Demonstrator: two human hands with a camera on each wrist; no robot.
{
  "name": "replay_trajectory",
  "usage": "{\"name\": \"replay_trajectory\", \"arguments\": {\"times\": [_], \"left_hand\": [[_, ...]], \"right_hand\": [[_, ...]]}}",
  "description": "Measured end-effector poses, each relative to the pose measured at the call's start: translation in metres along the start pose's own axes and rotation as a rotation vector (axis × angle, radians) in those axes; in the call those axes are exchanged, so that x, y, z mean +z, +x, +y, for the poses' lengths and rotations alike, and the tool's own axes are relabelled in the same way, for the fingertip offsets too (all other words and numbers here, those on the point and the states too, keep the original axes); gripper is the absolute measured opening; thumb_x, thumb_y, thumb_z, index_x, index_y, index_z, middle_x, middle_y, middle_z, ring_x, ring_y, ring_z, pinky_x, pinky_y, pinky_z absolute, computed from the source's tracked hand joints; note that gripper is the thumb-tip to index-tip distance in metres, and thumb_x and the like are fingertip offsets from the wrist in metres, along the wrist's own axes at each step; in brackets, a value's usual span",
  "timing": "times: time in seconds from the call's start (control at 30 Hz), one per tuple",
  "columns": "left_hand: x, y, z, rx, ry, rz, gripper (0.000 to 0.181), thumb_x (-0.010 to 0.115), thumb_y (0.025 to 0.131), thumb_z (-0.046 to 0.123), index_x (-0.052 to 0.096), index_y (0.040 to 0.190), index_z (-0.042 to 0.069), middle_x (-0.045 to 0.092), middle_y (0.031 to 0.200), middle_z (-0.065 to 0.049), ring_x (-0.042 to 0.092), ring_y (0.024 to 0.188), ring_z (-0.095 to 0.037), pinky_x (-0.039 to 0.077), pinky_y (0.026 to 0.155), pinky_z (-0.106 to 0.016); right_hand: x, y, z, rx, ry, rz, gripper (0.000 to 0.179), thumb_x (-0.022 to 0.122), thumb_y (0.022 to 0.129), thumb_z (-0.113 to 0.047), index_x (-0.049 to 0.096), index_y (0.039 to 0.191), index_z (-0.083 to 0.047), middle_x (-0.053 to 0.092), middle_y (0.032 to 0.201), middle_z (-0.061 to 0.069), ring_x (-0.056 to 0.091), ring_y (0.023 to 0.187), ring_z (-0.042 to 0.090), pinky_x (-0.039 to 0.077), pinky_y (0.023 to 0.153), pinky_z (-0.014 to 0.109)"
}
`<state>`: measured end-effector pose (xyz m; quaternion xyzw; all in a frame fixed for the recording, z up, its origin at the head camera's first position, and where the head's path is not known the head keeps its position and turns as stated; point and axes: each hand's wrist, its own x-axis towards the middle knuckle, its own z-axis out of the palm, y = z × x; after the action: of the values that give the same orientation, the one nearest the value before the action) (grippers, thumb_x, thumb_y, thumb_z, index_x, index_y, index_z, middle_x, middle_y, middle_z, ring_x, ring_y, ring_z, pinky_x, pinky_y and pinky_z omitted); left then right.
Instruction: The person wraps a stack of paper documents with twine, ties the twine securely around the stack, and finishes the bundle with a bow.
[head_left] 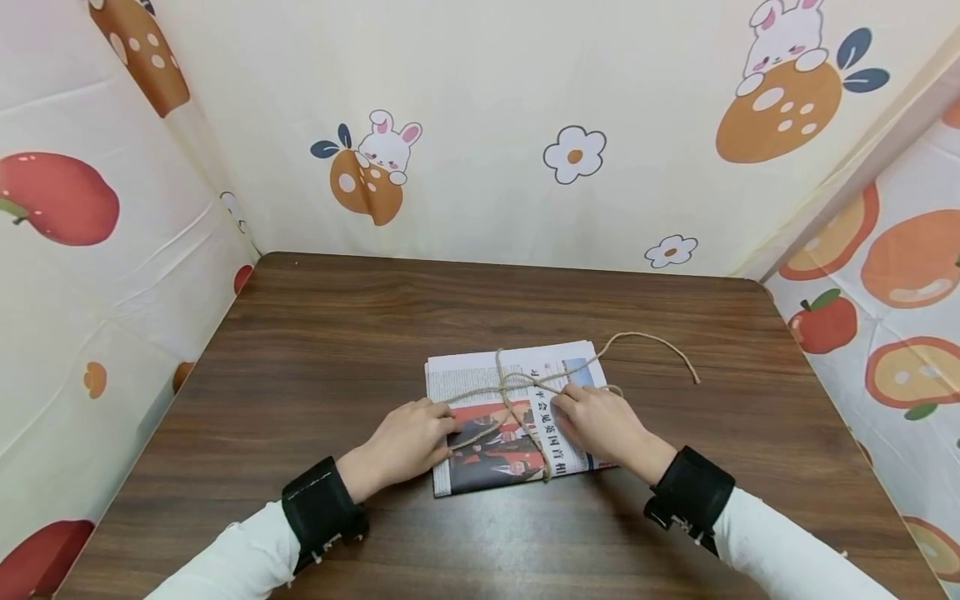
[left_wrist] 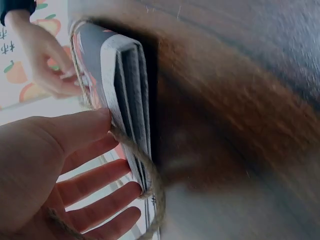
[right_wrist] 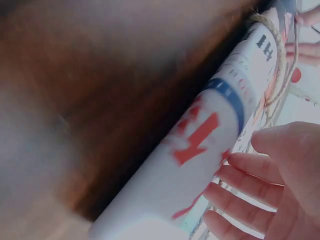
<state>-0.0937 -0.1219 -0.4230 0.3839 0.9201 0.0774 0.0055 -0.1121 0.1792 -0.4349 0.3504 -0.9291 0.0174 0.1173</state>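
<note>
Pinching the string (left_wrist: 159,190) between thumb and forefinger, the left hand (head_left: 408,437) is resting at the left edge of the newspapers (head_left: 498,454), its other fingers spreading loosely. The right hand (head_left: 603,425) is lying over the right side of them, well apart from the left, its thumb standing apart from loosely bent fingers beside the string; whether it is gripping any string, I cannot tell. The string is crossing the newspapers both ways, its strands meeting above the middle of the top sheet, and one free end is curving past the upper right corner onto the table (head_left: 360,333). The newspapers are lying folded and flat on the table, between the hands, showing print and a red and dark photograph. Black bands (head_left: 693,492) are circling both wrists over white sleeves (head_left: 787,542). Beyond the table, a pale backdrop (head_left: 480,192) is showing rabbits and flowers, while fruit-patterned cloth (head_left: 915,300) is hanging on either side.
</note>
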Motion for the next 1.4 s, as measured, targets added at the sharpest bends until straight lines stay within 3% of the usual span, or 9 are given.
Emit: {"name": "replay_trajectory", "arguments": {"times": [0.27, 0.5, 0.7, 1.03, 1.4], "left_hand": [[0.005, 0.001, 0.009, 0.051, -0.004, 0.034, 0.024, 0.068, 0.081, 0.026, 0.068, 0.102, 0.015, 0.061, 0.095, 0.000, 0.057, 0.085, -0.017, 0.047, 0.077, -0.033], [0.008, 0.003, 0.018, 0.083, 0.011, 0.077, 0.021, 0.069, 0.077, 0.024, 0.069, 0.097, 0.015, 0.061, 0.089, 0.002, 0.055, 0.079, -0.015, 0.046, 0.072, -0.031], [0.009, 0.007, 0.030, 0.119, 0.018, 0.062, 0.019, 0.067, 0.079, 0.023, 0.070, 0.096, 0.016, 0.061, 0.091, 0.004, 0.056, 0.083, -0.015, 0.046, 0.073, -0.030], [0.016, 0.015, 0.047, 0.185, 0.034, 0.051, 0.023, 0.065, 0.080, 0.025, 0.069, 0.102, 0.017, 0.063, 0.097, 0.004, 0.058, 0.087, -0.012, 0.047, 0.075, -0.029], [0.024, 0.020, 0.060, 0.228, 0.046, 0.112, 0.022, 0.064, 0.079, 0.025, 0.069, 0.100, 0.017, 0.063, 0.101, 0.005, 0.058, 0.092, -0.012, 0.045, 0.077, -0.027]], "right_hand": [[0.003, 0.013, 0.010, -0.012, -0.018, 0.042, 0.016, 0.068, 0.080, -0.018, 0.067, 0.091, -0.006, 0.062, 0.080, 0.005, 0.060, 0.065, 0.021, 0.047, 0.054, 0.037], [0.003, 0.028, 0.016, -0.011, -0.017, -0.027, 0.019, 0.065, 0.082, -0.016, 0.066, 0.097, -0.005, 0.063, 0.089, 0.008, 0.062, 0.078, 0.025, 0.049, 0.062, 0.039], [0.003, 0.036, 0.022, 0.004, 0.016, -0.093, 0.030, 0.064, 0.082, -0.018, 0.064, 0.109, -0.005, 0.064, 0.108, 0.010, 0.060, 0.093, 0.030, 0.048, 0.072, 0.044], [0.005, 0.050, 0.025, -0.011, 0.044, -0.118, 0.032, 0.064, 0.085, -0.019, 0.063, 0.112, -0.003, 0.063, 0.113, 0.014, 0.058, 0.102, 0.034, 0.048, 0.081, 0.046], [0.009, 0.060, 0.026, -0.012, 0.070, -0.129, 0.031, 0.062, 0.087, -0.019, 0.062, 0.115, -0.006, 0.059, 0.108, 0.014, 0.060, 0.094, 0.029, 0.050, 0.072, 0.042]]}}
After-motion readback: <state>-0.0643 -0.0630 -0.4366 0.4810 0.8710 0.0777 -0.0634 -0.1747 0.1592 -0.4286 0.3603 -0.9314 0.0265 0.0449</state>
